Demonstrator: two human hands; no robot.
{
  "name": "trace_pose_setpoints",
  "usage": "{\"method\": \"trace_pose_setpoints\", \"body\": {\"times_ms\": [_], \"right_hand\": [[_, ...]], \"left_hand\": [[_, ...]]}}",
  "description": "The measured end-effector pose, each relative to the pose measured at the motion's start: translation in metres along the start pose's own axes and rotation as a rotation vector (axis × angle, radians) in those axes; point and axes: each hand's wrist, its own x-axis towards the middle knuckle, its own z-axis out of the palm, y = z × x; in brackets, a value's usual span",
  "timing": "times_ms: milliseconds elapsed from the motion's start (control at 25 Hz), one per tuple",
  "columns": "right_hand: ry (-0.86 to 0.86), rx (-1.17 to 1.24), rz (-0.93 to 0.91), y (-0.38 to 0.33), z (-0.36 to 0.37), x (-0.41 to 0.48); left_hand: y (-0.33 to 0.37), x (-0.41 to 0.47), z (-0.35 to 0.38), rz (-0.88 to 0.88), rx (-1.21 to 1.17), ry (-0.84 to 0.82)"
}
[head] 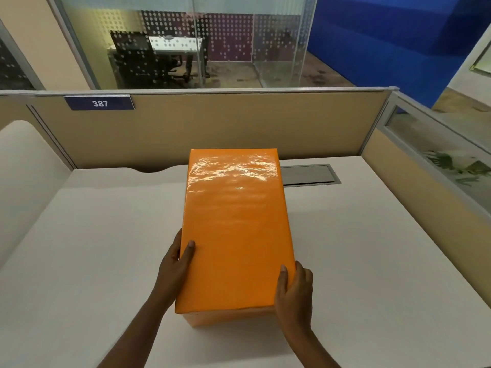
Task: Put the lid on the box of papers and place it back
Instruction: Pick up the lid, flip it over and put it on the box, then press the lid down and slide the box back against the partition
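Observation:
A glossy orange lid (233, 224) covers the orange box (228, 318), of which only a strip of the near wall shows under the lid's front edge. The box stands lengthwise in the middle of the white desk (93, 261). My left hand (176, 264) grips the lid's left edge near the front, thumb on top. My right hand (293, 290) grips the front right corner, thumb on top as well. The papers inside are hidden.
A beige partition (212, 123) with a blue "387" tag (99, 103) runs along the desk's back. A grey cable hatch (309, 175) lies just right of the box's far end. Another partition (425, 197) closes the right side.

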Motion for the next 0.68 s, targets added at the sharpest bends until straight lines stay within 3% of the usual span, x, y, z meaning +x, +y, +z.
{"method": "trace_pose_setpoints", "body": {"times_ms": [360,680], "right_hand": [[0.024,-0.145,0.025,-0.007,0.015,0.007],[-0.07,-0.285,0.045,-0.01,0.018,0.02]], "left_hand": [[-0.018,0.023,-0.001,-0.028,-0.013,-0.017],[-0.025,0.031,0.002,-0.021,-0.009,0.028]]}}
